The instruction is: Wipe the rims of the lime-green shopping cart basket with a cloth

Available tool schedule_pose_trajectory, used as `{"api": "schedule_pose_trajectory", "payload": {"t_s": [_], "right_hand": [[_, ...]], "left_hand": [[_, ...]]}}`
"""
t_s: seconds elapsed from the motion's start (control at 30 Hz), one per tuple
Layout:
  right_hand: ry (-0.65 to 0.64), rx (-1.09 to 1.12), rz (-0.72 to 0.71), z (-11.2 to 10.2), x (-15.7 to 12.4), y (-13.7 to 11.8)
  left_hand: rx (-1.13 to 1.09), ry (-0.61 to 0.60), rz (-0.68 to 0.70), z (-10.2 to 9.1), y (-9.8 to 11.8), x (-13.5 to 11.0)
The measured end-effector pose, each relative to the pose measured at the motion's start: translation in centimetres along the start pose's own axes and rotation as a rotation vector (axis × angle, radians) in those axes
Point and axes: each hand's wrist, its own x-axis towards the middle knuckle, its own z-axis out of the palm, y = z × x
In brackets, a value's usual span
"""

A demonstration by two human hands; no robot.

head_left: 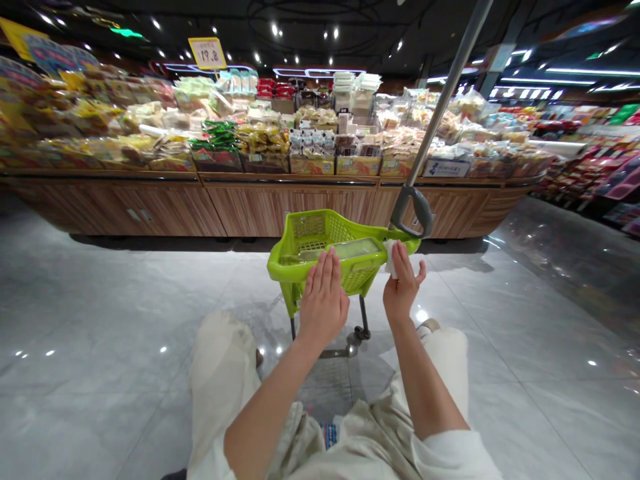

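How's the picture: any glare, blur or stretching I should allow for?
Head view: ceiling lights glint on the glossy floor; packaged goods at far left look stretched and smeared; the green cart, left hand and right hand with its white cloth look reasonably sharp.

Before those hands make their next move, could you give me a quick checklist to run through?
1. White cloth in the right hand: ok, held against the right end of the green basket.
2. Left hand free of objects: ok, fingers extended at the near rim.
3. Left hand pressing firmly on the rim: cannot tell.
4. Grey loop handle gripped for steadiness: not ok, neither hand holds it.
5. Wheel locked: cannot tell, too small to see.
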Motion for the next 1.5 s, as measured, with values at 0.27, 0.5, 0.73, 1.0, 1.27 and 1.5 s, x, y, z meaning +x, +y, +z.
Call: {"api": "schedule_pose_trajectory", "payload": {"t_s": [0.27,0.5,0.73,1.0,1.27,1.5], "right_hand": [[-0.197,0.07,-0.356,0.1,-1.1,-5.4],[-0.012,0.028,-0.011,0.2,-0.1,-0.8],[-0.136,0.068,-0.208,0.5,-0.8,-5.5],[-0.063,0.022,-0.085,0.3,0.3,-1.9],[-0.124,0.071,-0.19,0.3,-0.2,-3.6],[-0.197,0.061,-0.312,-0.3,0.0,-3.5]], "left_hand": [[0.004,0.007,-0.005,0.3,0.1,0.0],[0.007,0.003,0.004,0.1,0.0,0.0],[-0.024,0.036,-0.006,0.3,0.0,0.0],[-0.031,0.017,0.002,0.1,-0.1,0.0],[-0.037,0.025,-0.008,0.2,0.1,0.0],[-0.033,0.028,-0.002,0.2,0.0,0.0]]}}
